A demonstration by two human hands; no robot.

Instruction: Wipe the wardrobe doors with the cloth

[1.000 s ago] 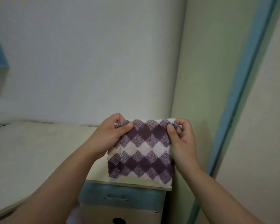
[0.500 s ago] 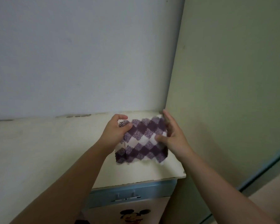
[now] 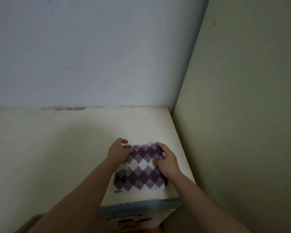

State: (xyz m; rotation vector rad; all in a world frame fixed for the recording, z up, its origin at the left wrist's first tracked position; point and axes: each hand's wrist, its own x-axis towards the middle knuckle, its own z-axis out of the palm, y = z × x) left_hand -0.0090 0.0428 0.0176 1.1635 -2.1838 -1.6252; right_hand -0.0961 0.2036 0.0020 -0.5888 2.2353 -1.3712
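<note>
Lowered from the hanging hold of a second ago, the cloth [image 3: 141, 174] now lies spread on the surface [image 3: 57, 148], and the view has tipped down onto it. The pale grey-blue wall [image 3: 91, 56] rises behind the surface's far edge, with a scuffed, dark patch along the join. The surface itself is cream, marked with faint scratches toward its left part.

The left hand [image 3: 118, 153] reaches in over the surface's front half and pinches the cloth's far left corner between curled fingers and thumb. The cloth, a purple-and-white diamond check, sits on the surface's right part, close to its front right corner, with a loose thread at its near left corner. The right hand [image 3: 166, 161] grips the cloth's far right corner, fingers curled over the edge.

Below the surface's front edge runs a blue drawer band [image 3: 138, 207] with a dark cartoon print under it. A tall green panel [image 3: 242, 115] stands against the surface's right edge.
</note>
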